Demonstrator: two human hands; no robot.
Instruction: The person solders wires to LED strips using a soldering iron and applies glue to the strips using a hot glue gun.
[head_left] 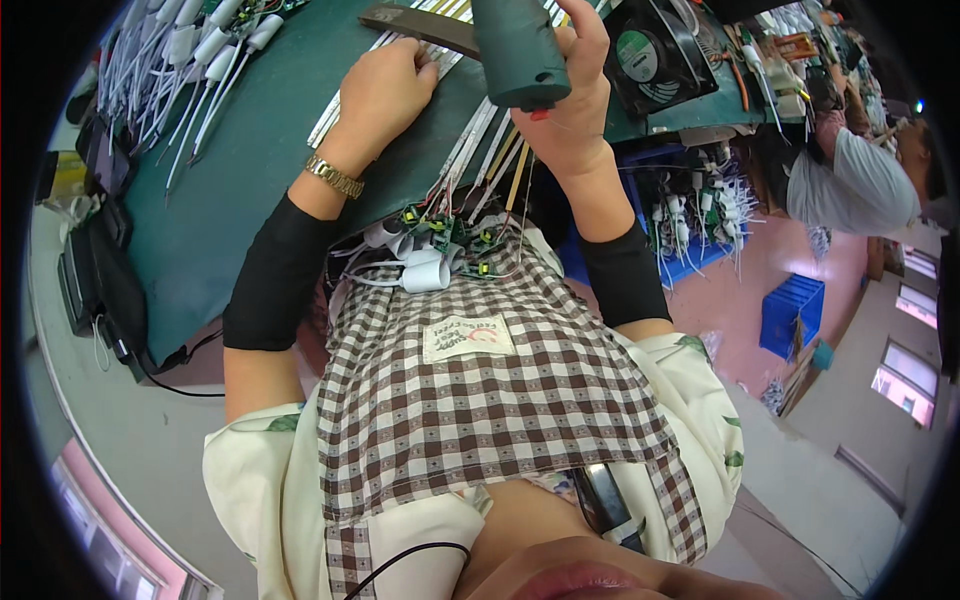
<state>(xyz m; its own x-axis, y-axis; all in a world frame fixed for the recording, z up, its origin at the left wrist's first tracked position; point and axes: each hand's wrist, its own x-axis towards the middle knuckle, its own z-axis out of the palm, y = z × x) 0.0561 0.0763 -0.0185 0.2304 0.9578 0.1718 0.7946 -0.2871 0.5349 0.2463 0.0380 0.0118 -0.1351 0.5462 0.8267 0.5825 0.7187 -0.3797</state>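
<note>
My left hand point(387, 88) is closed, its fingertips tucked beside a dark flat bar point(420, 28); what it grips, if anything, is hidden. Beneath lie long narrow white and yellow strips point(470, 150) with thin wires at their near ends. My right hand point(572, 115) has bent fingers, partly behind a dark green cylindrical tool body point(520, 55) with a red bit at its lower end. Whether the hand holds this tool I cannot tell. Small green circuit boards point(437, 232) and white cylindrical parts with leads point(425, 272) gather at the table edge, against my checked apron.
The table has a green top point(250, 130). White wired parts point(205, 55) are heaped at the far left. A black fan point(650, 55) stands right of my right hand. Below it a blue crate point(690, 262) holds more wired parts. Another person point(850, 190) sits at the right.
</note>
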